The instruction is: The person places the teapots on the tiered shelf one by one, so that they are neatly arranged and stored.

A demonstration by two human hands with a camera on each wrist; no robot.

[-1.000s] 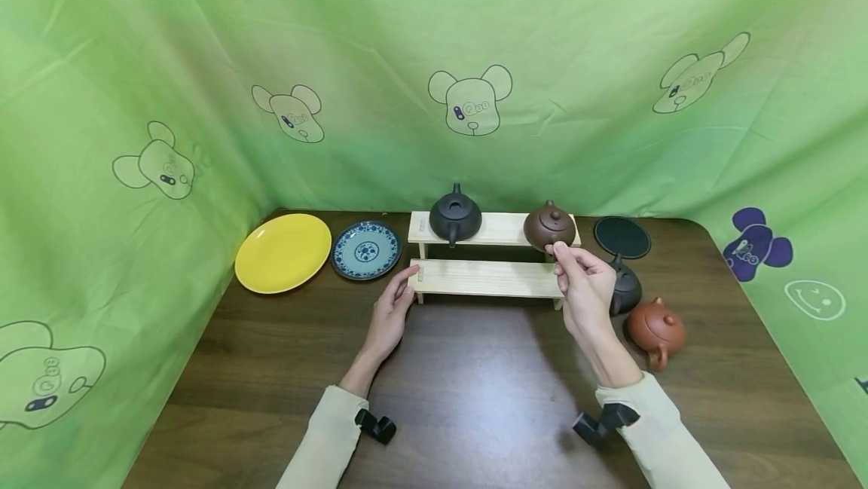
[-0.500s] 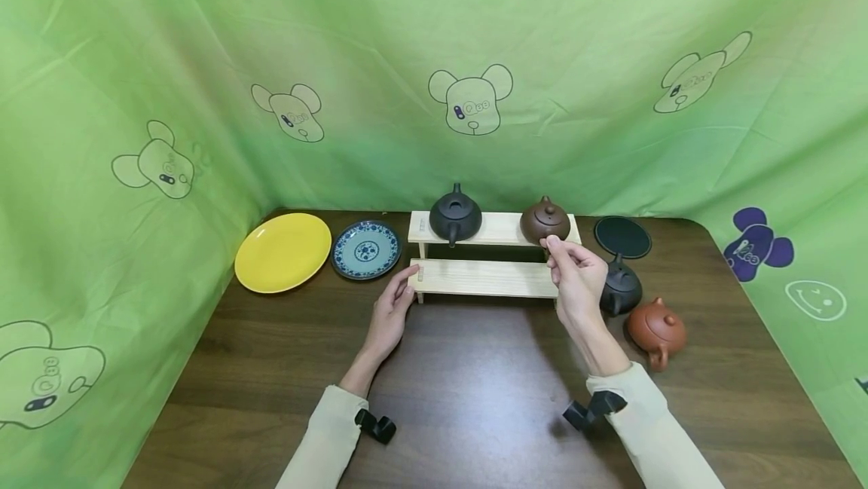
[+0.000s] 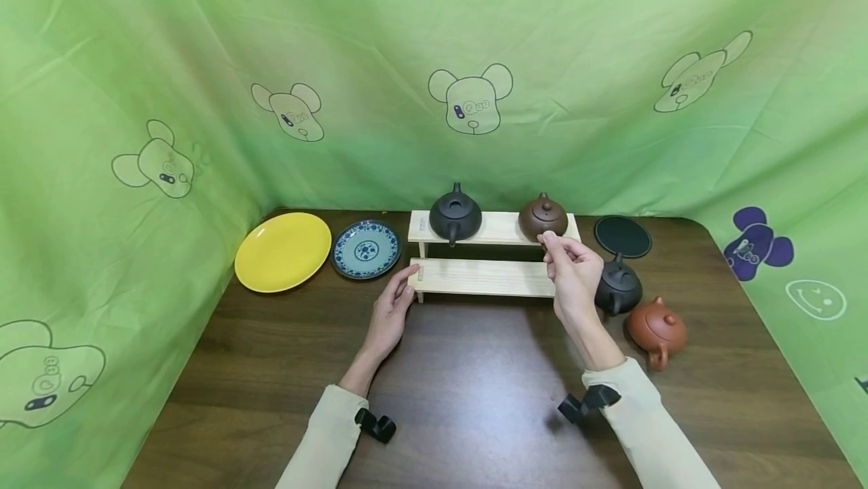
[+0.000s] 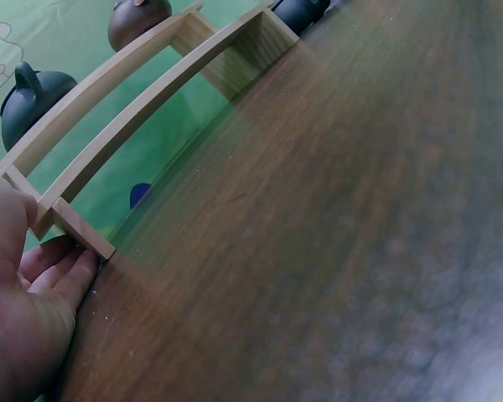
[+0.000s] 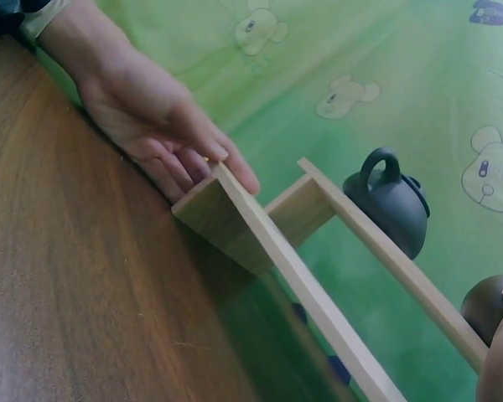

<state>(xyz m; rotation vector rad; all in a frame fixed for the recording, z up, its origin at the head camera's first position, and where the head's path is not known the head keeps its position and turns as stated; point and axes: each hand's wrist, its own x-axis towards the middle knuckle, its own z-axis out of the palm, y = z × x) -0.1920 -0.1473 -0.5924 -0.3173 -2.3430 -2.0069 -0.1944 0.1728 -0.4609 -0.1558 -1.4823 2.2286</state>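
A two-step wooden display shelf (image 3: 488, 278) stands at the back of the table. On its upper step, a dark brown teapot (image 3: 542, 216) sits at the right end, and my right hand (image 3: 576, 278) pinches its near-side handle between thumb and finger. A black teapot (image 3: 456, 214) sits on the same step at the left. My left hand (image 3: 389, 316) holds the left end of the lower step; in the right wrist view its fingers (image 5: 184, 167) lie about the board's corner and side leg. In that view my right hand (image 5: 501, 364) shows only partly beside the brown teapot (image 5: 486, 306).
Right of the shelf stand another black teapot (image 3: 620, 285) and a reddish-brown teapot (image 3: 656, 327). Behind them lies a dark round mat (image 3: 622, 236). A yellow plate (image 3: 283, 252) and a blue patterned plate (image 3: 366, 249) lie to the left. Green cloth (image 3: 366, 37) hangs behind.
My right hand has shifted the brown teapot slightly left and back on the upper step, uncovering more of the black teapot at the right. The left hand has stayed in place.
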